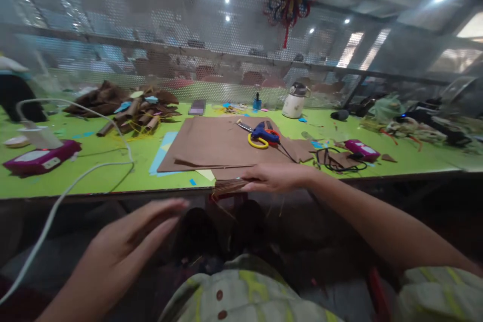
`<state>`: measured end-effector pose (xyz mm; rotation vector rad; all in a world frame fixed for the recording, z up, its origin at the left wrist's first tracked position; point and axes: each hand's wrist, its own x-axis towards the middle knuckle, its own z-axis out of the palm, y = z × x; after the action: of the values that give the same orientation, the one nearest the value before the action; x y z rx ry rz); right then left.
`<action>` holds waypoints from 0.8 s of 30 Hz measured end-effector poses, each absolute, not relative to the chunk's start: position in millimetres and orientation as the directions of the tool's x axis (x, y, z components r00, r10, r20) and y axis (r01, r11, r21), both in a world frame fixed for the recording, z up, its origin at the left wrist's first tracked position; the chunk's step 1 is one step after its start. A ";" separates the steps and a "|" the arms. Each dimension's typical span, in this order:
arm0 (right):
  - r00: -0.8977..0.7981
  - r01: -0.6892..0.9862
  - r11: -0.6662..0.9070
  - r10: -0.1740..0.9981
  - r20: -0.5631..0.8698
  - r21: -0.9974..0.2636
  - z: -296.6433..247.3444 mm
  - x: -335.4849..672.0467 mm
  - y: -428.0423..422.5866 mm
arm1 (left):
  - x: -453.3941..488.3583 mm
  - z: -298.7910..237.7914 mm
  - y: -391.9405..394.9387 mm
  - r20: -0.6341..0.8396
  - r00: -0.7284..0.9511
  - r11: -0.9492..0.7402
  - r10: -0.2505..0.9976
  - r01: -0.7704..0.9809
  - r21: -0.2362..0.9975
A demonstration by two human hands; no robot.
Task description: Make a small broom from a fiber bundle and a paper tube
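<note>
At the table's front edge my right hand (271, 177) is closed on a thin stack of folded brown paper (228, 186), with stringy fibres hanging below it. My left hand (139, 234) hovers in front of the table, to the left of that stack, fingers stretched out together and holding nothing. Behind both hands lies a large sheet of brown paper (211, 138). On this sheet rest a blue glue gun (264, 133) and yellow-handled scissors (257, 142); the two overlap.
Purple power strips stand at left (43, 156) and right (362, 151). A white cable (71, 181) hangs over the left front edge. Brown paper rolls (147, 118) heap at the back left. A white bottle (294, 100) stands behind the sheet, beside a small blue bottle (257, 102).
</note>
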<state>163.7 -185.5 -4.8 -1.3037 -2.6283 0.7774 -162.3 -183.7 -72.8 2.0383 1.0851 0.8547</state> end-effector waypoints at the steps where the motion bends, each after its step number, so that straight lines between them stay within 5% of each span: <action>1: -0.627 0.705 0.501 0.771 -0.111 -0.502 -4.4 153.8 -182.3 | -134.5 -45.4 -178.7 0.315 0.498 -0.550 0.808 0.448 0.705; 3: -0.625 0.681 0.500 0.777 -0.070 -0.534 -3.6 136.0 -178.3 | -95.8 -12.7 -167.3 0.384 0.640 -0.725 0.666 0.434 0.535; 7: -0.641 0.603 0.502 0.768 -0.002 -0.620 -7.2 122.5 -174.3 | -75.4 -11.9 -147.6 0.238 0.833 -0.835 0.500 0.391 0.387; 11: -0.649 0.579 0.325 0.739 -0.181 -0.747 -11.4 132.4 -169.0 | -82.5 -23.4 -135.6 0.208 0.853 -0.857 0.479 0.403 0.321; 14: -0.650 0.534 0.266 0.737 -0.188 -0.802 -6.3 137.8 -163.4 | -88.1 -20.7 -125.6 0.231 0.831 -0.858 0.507 0.460 0.228; 17: -0.600 0.563 0.331 0.794 -0.099 -0.757 5.5 136.4 -156.5 | -92.5 -11.2 -112.6 0.241 0.807 -0.843 0.538 0.512 0.168; 24: -0.576 0.715 0.550 0.813 0.084 -0.431 21.6 132.1 -132.8 | -95.3 31.2 -90.5 0.151 0.815 -0.820 0.559 0.517 0.248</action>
<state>132.1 -132.8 21.6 -1.2708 -2.5147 0.5153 -95.3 -90.5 31.2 2.8044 0.8402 0.3229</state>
